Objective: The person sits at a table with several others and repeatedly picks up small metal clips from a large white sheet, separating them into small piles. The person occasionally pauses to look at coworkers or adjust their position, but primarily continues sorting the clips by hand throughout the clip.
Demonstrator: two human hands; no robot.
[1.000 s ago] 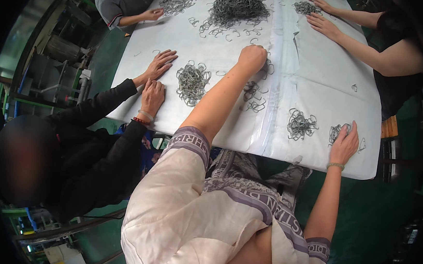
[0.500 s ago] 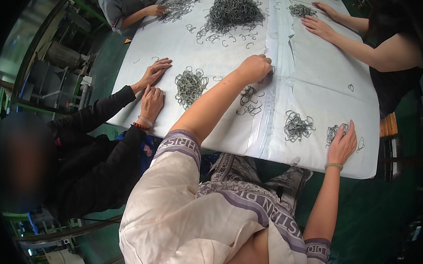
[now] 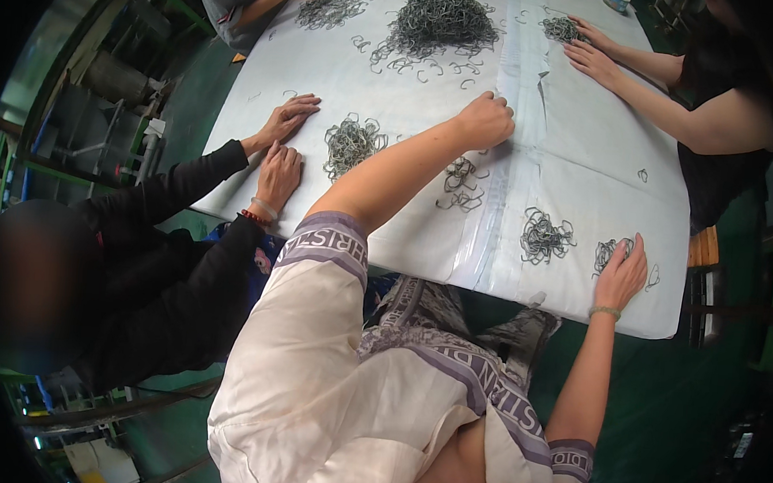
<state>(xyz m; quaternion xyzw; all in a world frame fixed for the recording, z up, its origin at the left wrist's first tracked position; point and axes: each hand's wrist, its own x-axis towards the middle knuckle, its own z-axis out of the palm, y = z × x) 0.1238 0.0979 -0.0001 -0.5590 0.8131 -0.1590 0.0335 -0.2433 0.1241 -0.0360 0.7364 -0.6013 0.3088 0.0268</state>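
Observation:
My left hand (image 3: 487, 121) reaches across the white-covered table, fingers curled closed beside the lengthwise seam. Whatever it may hold is hidden by the fingers. Just below it lies a loose cluster of bent wire hooks (image 3: 462, 186), dark grey and C-shaped. At the near right corner my right hand (image 3: 622, 275) rests on the table with fingers stretched out, along the edge of a small pile of wire hooks (image 3: 605, 253) that it partly covers. Another small pile of wire hooks (image 3: 546, 237) lies to its left, and a few loose hooks (image 3: 653, 276) lie to its right.
A large heap of wire hooks (image 3: 444, 19) sits at the far middle, a spread of them (image 3: 339, 1) at far left. A co-worker's hands (image 3: 279, 151) rest left of a medium pile (image 3: 353, 146). Another person's hands (image 3: 597, 55) touch a pile (image 3: 562, 28) at far right.
The whole view has shifted slightly. Dark wire seen under my left fingers is now hardly visible. My right hand stays by its pile. The far-right person's fingers have closed in on their pile.

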